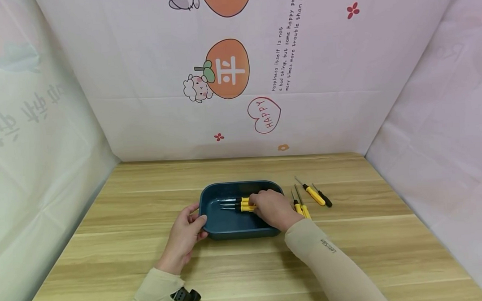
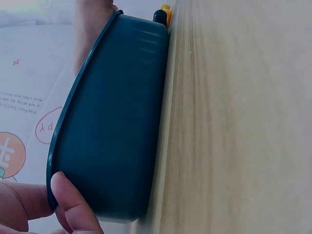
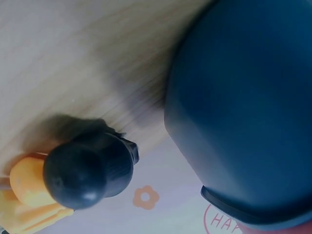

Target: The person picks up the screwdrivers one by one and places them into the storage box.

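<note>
A dark blue rectangular tray [image 1: 224, 235] stands on the table. My left hand [image 1: 185, 236] grips its left end, the thumb over the rim and fingers against the outside; the left wrist view shows this hand [image 2: 73, 207] at the tray's corner. Inside lie several screwdrivers [image 1: 243, 208] with yellow and black handles, their shafts toward the left. My right hand [image 1: 273, 207] reaches over the right rim and pinches the yellow handle of one, its fingers hiding the handle ends. The right wrist view shows the tray's outer wall [image 3: 243, 112], not the fingers.
Right of the tray lie more screwdrivers: two yellow-handled ones [image 1: 304, 211] close to the right wrist, another yellow one [image 1: 315, 195] and a black one [image 1: 325, 199] beyond. A wooden table [image 1: 146, 195] carries everything. Printed white cloth [image 1: 324, 120] walls off the back and sides.
</note>
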`<action>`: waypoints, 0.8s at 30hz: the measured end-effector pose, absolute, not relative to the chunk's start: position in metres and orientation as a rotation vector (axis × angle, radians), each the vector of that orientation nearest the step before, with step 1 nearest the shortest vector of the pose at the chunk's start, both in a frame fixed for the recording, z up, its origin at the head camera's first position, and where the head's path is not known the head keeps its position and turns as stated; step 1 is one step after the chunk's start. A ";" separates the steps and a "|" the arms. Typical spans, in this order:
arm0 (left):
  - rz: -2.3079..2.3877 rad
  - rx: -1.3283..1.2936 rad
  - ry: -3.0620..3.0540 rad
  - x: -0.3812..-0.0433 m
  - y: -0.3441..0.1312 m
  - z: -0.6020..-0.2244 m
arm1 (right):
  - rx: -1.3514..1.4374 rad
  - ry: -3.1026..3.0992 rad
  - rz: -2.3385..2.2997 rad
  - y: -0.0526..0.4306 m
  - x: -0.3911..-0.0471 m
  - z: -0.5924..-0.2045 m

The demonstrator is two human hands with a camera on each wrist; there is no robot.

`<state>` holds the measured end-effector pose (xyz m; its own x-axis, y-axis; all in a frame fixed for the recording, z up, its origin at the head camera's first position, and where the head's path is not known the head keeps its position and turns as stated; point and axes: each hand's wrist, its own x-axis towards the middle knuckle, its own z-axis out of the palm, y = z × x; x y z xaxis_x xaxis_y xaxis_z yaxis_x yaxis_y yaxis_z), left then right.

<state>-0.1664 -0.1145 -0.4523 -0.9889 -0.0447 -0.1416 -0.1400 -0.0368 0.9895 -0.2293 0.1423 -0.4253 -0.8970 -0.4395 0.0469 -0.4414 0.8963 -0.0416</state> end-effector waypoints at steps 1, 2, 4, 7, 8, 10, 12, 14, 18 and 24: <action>2.206 -0.205 2.133 -0.166 -0.114 -0.452 | 0.700 -3.024 0.076 0.142 -0.230 -0.426; 2.206 -0.205 2.132 -0.166 -0.114 -0.452 | 0.699 -3.022 0.074 0.142 -0.230 -0.426; 2.208 -0.210 2.133 -0.166 -0.114 -0.452 | 0.698 -3.019 0.073 0.142 -0.230 -0.427; 2.210 -0.213 2.136 -0.167 -0.114 -0.452 | 0.699 -3.016 0.079 0.143 -0.230 -0.428; 2.211 -0.216 2.136 -0.167 -0.113 -0.452 | 0.700 -3.014 0.080 0.143 -0.230 -0.429; 2.212 -0.214 2.138 -0.167 -0.114 -0.453 | 0.702 -3.012 0.080 0.143 -0.230 -0.429; 2.212 -0.213 2.137 -0.167 -0.114 -0.452 | 0.703 -3.006 0.078 0.142 -0.230 -0.429; 2.213 -0.213 2.133 -0.167 -0.114 -0.452 | 0.707 -2.997 0.072 0.142 -0.230 -0.430; 2.214 -0.212 2.125 -0.166 -0.114 -0.452 | 0.700 -2.986 0.046 0.141 -0.231 -0.431; 2.214 -0.213 2.120 -0.167 -0.114 -0.451 | 0.678 -2.994 0.022 0.139 -0.232 -0.431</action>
<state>-0.1667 -0.1139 -0.4509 -0.9881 -0.0458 -0.1471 -0.1449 -0.0469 0.9883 -0.2318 0.1391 -0.4310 -0.9000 -0.4298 0.0728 -0.4308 0.9024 0.0018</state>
